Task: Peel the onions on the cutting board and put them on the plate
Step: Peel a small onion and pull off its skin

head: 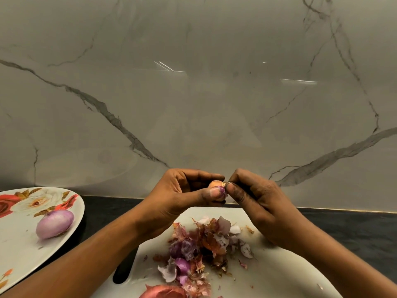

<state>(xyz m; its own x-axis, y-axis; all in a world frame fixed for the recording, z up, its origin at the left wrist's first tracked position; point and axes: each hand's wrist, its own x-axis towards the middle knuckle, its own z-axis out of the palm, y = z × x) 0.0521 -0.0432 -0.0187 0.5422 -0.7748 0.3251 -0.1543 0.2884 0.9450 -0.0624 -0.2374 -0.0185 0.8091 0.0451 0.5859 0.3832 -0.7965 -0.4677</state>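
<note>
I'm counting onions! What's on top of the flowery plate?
One peeled purple onion lies on the flowery plate. The plate's left part runs out of the picture, so anything there cannot be seen.

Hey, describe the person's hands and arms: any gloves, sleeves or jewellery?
The left hand and right hand wear no gloves, and no ring shows on the visible fingers. The left forearm and right forearm are uncovered to the picture's edge: no sleeve, watch or bracelet. The left thumbnail is short.
</note>
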